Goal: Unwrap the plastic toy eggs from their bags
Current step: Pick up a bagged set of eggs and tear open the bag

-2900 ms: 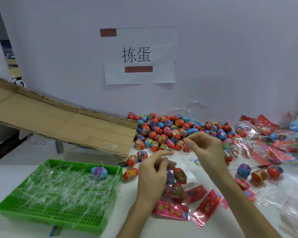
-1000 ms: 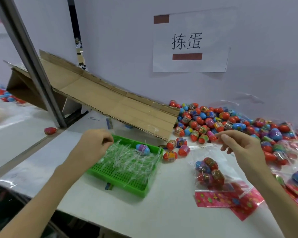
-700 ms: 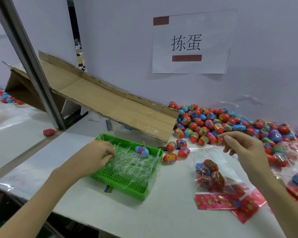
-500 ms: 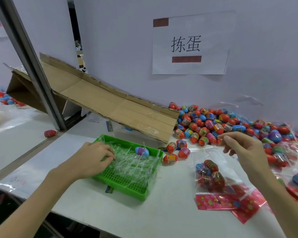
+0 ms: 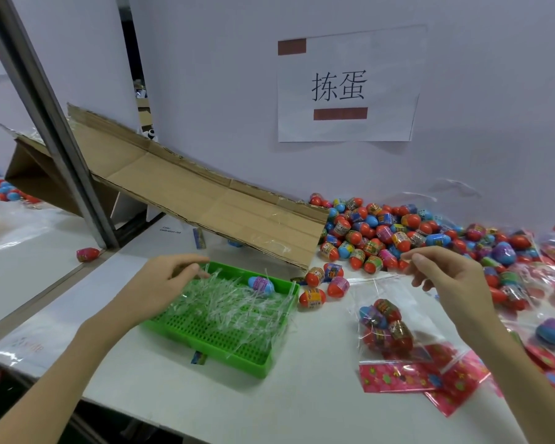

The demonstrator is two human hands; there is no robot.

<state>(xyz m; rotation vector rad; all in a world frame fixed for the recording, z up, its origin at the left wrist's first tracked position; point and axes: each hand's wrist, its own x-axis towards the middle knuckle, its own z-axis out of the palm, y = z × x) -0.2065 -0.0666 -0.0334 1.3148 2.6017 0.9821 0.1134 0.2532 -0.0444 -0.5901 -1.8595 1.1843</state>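
Clear film is the whole story here, tbh. The clear bag (image 5: 398, 293) with a clump of toy eggs (image 5: 386, 328) inside is lying on the table (image 5: 302, 395). Its zip mouth is turned away toward the wall and its red printed end toward the near edge, so the long axis runs roughly front to back.

The right hand (image 5: 452, 280) is held just above the far right corner of that mouth. Its thumb and forefinger are closed together and the other fingers loosely curled. The corner looks to be pinched and lifted a little, since the film is drawn up taut toward the fingers. From that hand, the eggs are found lower and toward the person's middle.

The left hand (image 5: 161, 283) is well apart from the bag, parked over the left side of the green tray (image 5: 263, 370) full of plastic strips (image 5: 231, 302). Its thumb and forefinger are nearly touching, but whether a strip is caught between them can't be told.

So the bag is far closer to the right hand. For the mouth to be pulled open, the free left corner probably needs to be reached by the left hand, straight across the tray. None of these eggs have been tipped out yet onto the loose pile (image 5: 382, 232).
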